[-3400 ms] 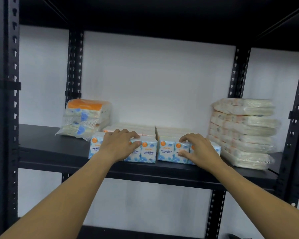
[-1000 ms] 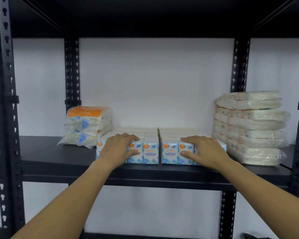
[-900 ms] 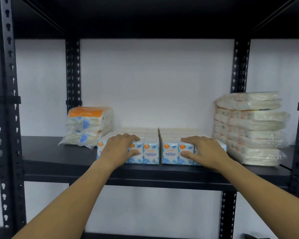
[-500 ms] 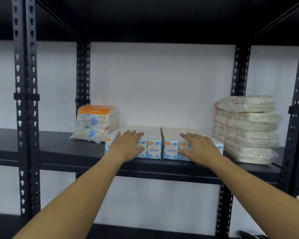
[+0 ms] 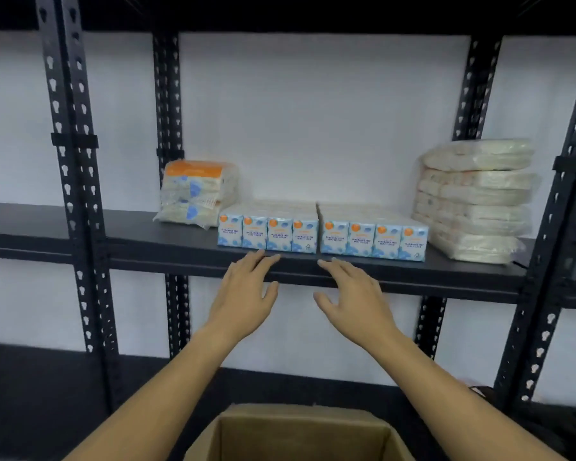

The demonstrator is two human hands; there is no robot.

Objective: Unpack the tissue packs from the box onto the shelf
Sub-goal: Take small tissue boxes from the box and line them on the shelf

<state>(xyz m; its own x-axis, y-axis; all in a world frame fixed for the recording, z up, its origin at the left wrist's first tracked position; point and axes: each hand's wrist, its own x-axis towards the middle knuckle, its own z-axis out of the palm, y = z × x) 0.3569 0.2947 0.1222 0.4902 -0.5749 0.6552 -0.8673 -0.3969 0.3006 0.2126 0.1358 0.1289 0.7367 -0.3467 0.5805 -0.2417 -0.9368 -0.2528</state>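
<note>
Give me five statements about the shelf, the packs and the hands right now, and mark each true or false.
1. Both hands hold a pack. False: the left hand and right hand are open and hold nothing, in front of the shelf edge.
2. Two blue tissue packs stand side by side on the shelf. True.
3. A stack of clear-wrapped packs sits right of the blue ones. True.
4. The orange-topped pack lies on top of the blue ones. False: it sits on the shelf, behind and left of them.
5. The box stands on the shelf. False: it is open, below the hands.
</note>
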